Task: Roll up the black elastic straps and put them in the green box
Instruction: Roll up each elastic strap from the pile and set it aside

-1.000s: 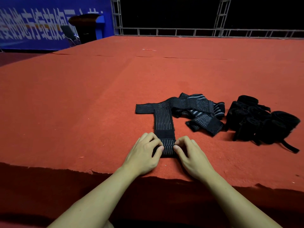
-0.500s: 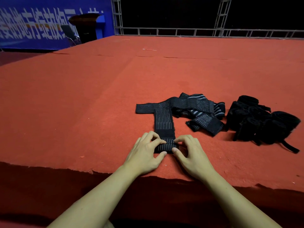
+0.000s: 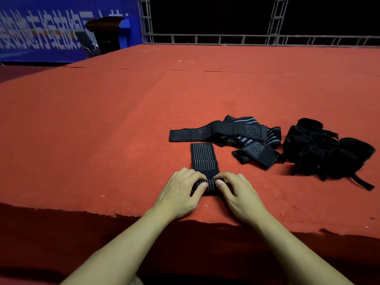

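A black elastic strap with grey stripes (image 3: 203, 156) lies on the red carpet, running away from me. Its near end is rolled into a small roll (image 3: 208, 186). My left hand (image 3: 181, 194) grips the roll's left side, thumb and fingers curled round it. My right hand (image 3: 238, 194) grips its right side the same way. Beyond it lies a loose heap of unrolled striped straps (image 3: 236, 133). No green box is in view.
A pile of plain black rolled wraps (image 3: 324, 149) sits at the right. The red carpet's torn front edge (image 3: 82, 211) runs just below my wrists. Metal truss railing (image 3: 226, 38) and a blue banner (image 3: 51, 27) stand far behind.
The roll has grown and the flat part of the strap has shortened; its far end has pulled clear of the other strap. Both hands shifted slightly forward on the roll.
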The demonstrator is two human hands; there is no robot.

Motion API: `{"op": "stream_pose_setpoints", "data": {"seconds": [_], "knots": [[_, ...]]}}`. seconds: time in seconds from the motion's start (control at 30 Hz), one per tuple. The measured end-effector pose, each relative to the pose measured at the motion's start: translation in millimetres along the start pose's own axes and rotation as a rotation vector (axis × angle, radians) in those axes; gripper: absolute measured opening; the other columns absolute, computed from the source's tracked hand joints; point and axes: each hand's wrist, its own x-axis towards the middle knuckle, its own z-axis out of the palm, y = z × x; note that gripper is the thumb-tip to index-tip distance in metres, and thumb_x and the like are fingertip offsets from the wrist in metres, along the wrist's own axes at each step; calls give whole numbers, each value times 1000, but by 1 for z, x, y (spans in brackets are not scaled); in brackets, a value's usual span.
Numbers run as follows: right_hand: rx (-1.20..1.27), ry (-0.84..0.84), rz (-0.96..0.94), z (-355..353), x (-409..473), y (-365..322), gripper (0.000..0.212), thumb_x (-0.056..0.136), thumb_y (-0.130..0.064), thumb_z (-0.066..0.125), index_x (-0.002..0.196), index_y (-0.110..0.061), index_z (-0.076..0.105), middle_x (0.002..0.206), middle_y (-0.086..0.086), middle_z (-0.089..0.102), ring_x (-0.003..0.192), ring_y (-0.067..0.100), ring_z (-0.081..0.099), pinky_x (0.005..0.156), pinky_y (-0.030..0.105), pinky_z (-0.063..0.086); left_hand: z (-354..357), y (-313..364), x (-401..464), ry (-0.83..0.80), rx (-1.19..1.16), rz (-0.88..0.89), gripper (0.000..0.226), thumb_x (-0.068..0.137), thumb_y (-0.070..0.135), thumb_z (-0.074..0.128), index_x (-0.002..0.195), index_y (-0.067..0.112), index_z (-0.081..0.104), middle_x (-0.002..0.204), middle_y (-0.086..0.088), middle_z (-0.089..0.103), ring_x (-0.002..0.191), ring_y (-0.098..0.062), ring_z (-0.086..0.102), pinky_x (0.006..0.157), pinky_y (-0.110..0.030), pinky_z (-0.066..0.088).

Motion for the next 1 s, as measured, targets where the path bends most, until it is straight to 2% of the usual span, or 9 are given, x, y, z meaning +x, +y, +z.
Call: {"op": "stream_pose_setpoints", "data": {"seconds": [0.1,0.17,0.27,0.37,0.43,0.57,0.73,0.8,1.0], "knots": [[23,-5,22,0,0,-1,20,104,-40,51,117,-37,66,96,-26,63,94,4,52,91,34,44,-1,0,0,24,-55,25,24,100,40,53,117,26,64,110,16,55,104,-6,50,95,-31,47],[51,7,73,1,1,0,19,102,-43,54,118,-39,63,91,-20,61,94,5,53,90,35,45,-2,1,-1,26,-86,54,24,99,34,58,120,26,62,115,16,52,108,-6,52,96,-28,47],[90,20,120,2,2,1,15,99,-46,58,112,-40,56,88,-14,61,93,5,54,86,35,46,-1,1,-3,47,-85,90,20,97,31,62,115,23,65,114,13,53,106,-9,55,93,-31,49],[64,19,109,3,0,0,11,99,-47,58,107,-40,56,88,-15,59,92,3,51,83,33,45,1,-2,-2,48,-79,72,24,95,37,64,114,23,67,115,13,53,105,-8,54,91,-33,50],[8,41,86,4,0,2,17,98,-49,57,108,-37,60,94,-17,58,93,4,49,86,32,45,1,-2,-2,17,-60,59,29,93,42,64,117,25,67,121,15,53,112,-7,53,95,-33,50],[9,67,38,4,-1,3,29,96,-45,63,121,-31,62,120,-18,54,110,5,49,98,27,43,2,-3,0,-24,-41,7,37,92,45,63,125,29,63,135,18,51,124,-3,49,103,-32,47],[-41,-31,-26,3,-1,3,38,93,-40,67,127,-37,52,143,-21,51,129,5,45,109,31,37,4,-4,3,-70,-18,-15,41,91,49,55,129,33,57,127,20,56,119,-4,51,105,-36,44],[-84,-53,-9,3,1,1,35,97,-42,63,129,-38,53,140,-22,55,130,6,45,107,32,37,4,-5,3,-64,-19,-20,39,93,47,56,130,33,57,126,19,57,117,-4,51,105,-35,43],[-50,-27,-19,3,1,3,29,97,-45,61,125,-38,58,120,-22,62,110,8,52,98,40,45,4,-6,2,-37,-72,-4,36,97,40,62,131,28,62,125,17,60,116,-2,50,106,-28,42]]}}
